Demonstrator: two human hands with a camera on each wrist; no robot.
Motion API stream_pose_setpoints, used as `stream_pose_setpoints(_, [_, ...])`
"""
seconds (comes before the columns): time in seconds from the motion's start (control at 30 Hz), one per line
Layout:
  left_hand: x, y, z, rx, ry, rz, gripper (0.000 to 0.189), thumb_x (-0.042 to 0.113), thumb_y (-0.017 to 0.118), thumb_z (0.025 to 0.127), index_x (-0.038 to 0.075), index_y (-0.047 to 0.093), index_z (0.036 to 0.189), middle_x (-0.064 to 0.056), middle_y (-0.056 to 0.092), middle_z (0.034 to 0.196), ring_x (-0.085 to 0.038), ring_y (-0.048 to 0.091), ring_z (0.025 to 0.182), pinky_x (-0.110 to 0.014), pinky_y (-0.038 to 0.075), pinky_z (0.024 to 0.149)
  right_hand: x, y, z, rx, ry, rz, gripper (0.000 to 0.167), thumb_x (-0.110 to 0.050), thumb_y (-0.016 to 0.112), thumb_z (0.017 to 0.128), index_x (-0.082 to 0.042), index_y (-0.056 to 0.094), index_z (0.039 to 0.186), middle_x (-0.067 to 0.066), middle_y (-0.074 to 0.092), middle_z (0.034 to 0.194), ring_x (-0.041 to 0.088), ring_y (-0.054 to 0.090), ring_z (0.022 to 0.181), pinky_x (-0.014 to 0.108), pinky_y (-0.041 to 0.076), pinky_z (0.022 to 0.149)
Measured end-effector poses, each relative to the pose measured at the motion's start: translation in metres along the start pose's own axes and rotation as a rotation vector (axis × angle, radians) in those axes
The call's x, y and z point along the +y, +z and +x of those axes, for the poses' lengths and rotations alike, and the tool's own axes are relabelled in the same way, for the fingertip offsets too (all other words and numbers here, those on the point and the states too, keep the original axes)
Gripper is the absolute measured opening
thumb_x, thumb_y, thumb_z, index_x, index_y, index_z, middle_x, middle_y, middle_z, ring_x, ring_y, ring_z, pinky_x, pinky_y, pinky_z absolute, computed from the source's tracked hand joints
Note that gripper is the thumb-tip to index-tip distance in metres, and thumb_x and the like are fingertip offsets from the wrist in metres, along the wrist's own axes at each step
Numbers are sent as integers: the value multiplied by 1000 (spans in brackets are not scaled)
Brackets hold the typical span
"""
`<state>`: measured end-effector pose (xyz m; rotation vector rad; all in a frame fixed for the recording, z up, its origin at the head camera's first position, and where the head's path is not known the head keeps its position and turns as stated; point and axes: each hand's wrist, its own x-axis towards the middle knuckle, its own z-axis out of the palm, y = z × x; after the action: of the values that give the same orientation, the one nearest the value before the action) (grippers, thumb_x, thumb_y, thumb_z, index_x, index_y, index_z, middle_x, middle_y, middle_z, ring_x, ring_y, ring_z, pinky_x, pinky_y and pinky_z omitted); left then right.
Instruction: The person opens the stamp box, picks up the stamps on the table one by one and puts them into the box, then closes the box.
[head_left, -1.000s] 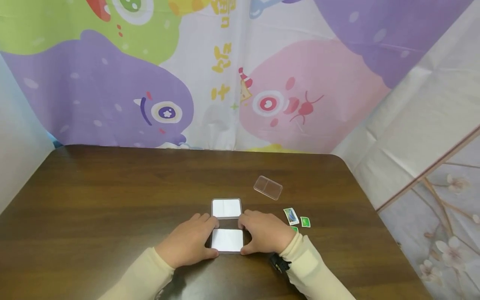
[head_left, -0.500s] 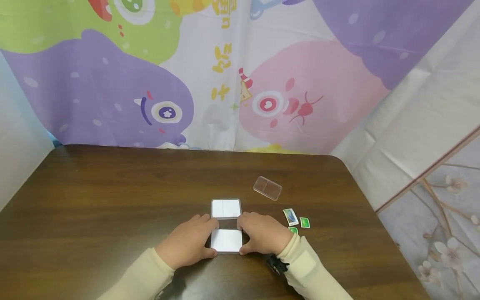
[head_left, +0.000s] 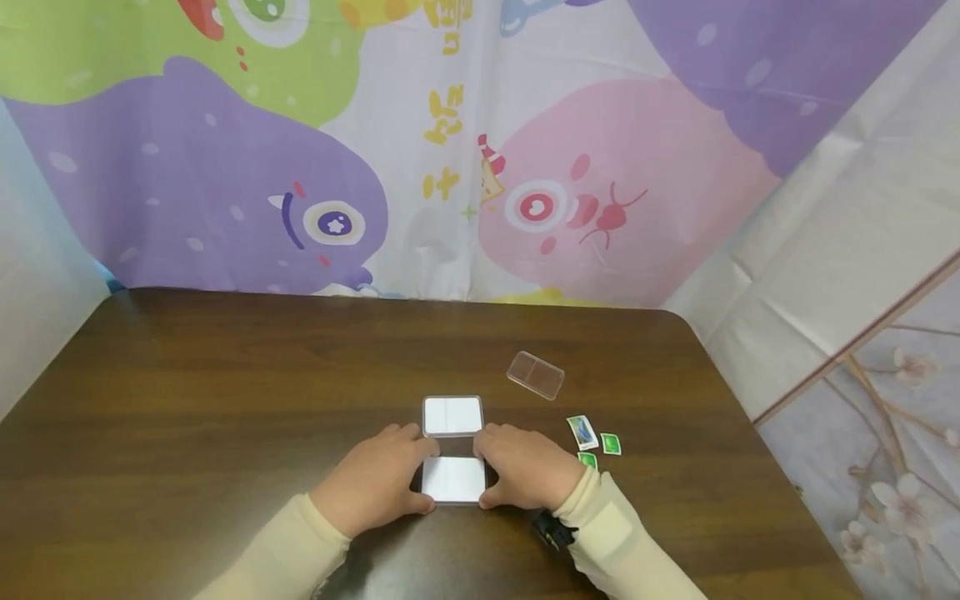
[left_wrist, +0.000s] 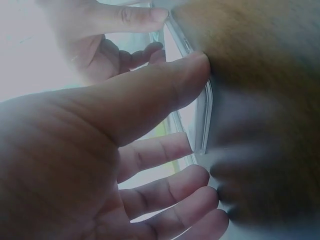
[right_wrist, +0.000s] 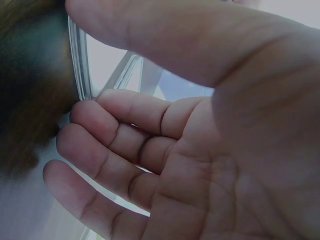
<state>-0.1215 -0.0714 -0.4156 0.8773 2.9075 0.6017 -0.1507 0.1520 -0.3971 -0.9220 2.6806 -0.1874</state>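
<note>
A flat clear plastic case point(head_left: 453, 481) with a white face lies on the brown table between my hands. My left hand point(head_left: 378, 479) holds its left side, thumb at the near corner and forefinger at the far one. From the other side, my right hand point(head_left: 528, 468) grips it in the same way. In the left wrist view, the thumb point(left_wrist: 185, 77) presses the layered clear edge point(left_wrist: 204, 120). The right wrist view has the forefinger point(right_wrist: 135, 107) at the case's corner. Just beyond lies a second white-faced clear case point(head_left: 453, 417), near both hands' fingertips.
A thin transparent plastic lid or plate point(head_left: 536, 375) lies farther back on the right. Beside my right hand are a small picture stamp point(head_left: 582, 432) and two green ones point(head_left: 611, 443). A cartoon-print cloth point(head_left: 435, 167) hangs behind the table point(head_left: 262, 367).
Both hands keep their hold on the near case, which stays in almost the same place. The far case, the lid and the stamps have not moved.
</note>
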Motion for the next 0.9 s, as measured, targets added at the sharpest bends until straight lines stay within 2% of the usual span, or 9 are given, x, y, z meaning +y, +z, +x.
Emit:
stream_pose_setpoints(0.53, [-1, 1, -1, 33, 35, 53, 50, 33, 95, 71, 8, 68, 106, -2, 55, 92, -17, 52, 80, -34, 47, 64, -3, -2, -1, -31, 19, 24, 39, -30, 91, 79, -12, 61, 96, -5, 53, 88, 11, 49, 76, 29, 46, 64])
stream_pose_setpoints(0.9, [5, 1, 2, 6, 37, 60, 49, 32, 93, 73, 3, 67, 103, -5, 58, 96, -19, 55, 85, -37, 51, 67, 1, -2, 1, -39, 9, 67, 39, -28, 91, 79, -10, 62, 98, -5, 52, 88, 10, 48, 74, 27, 45, 65])
